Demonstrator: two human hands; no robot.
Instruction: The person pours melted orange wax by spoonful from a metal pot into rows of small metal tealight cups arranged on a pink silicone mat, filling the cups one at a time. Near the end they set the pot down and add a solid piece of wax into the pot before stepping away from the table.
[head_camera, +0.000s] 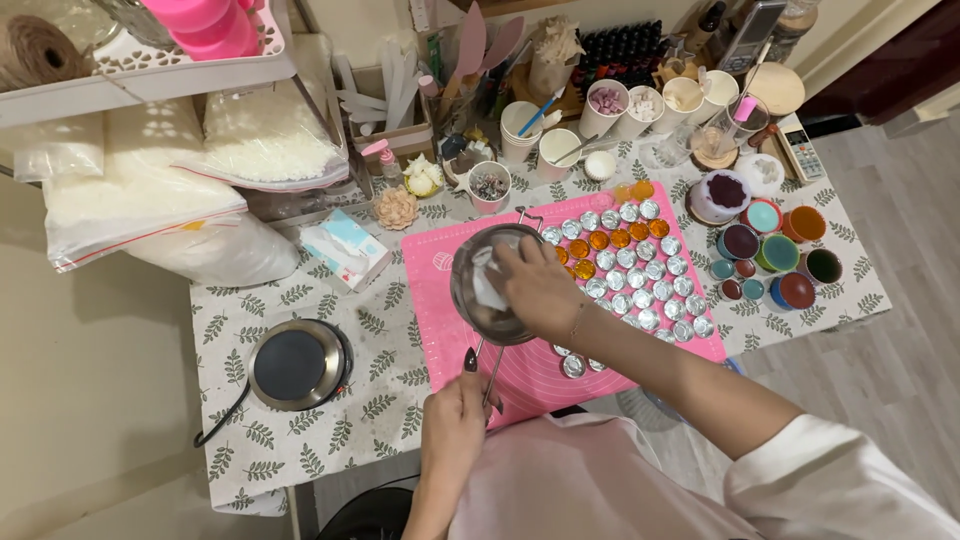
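The pot (497, 285), over the pink mat (440, 300), is held by its near-pointing handle (490, 372) in the closed left hand (455, 420), while a tissue (487, 280) is pressed inside by the closed right hand (540, 290).

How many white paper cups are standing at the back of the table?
6 white paper cups: two beside the pink mat's far edge, four in a row further right. Clutter may hide more.
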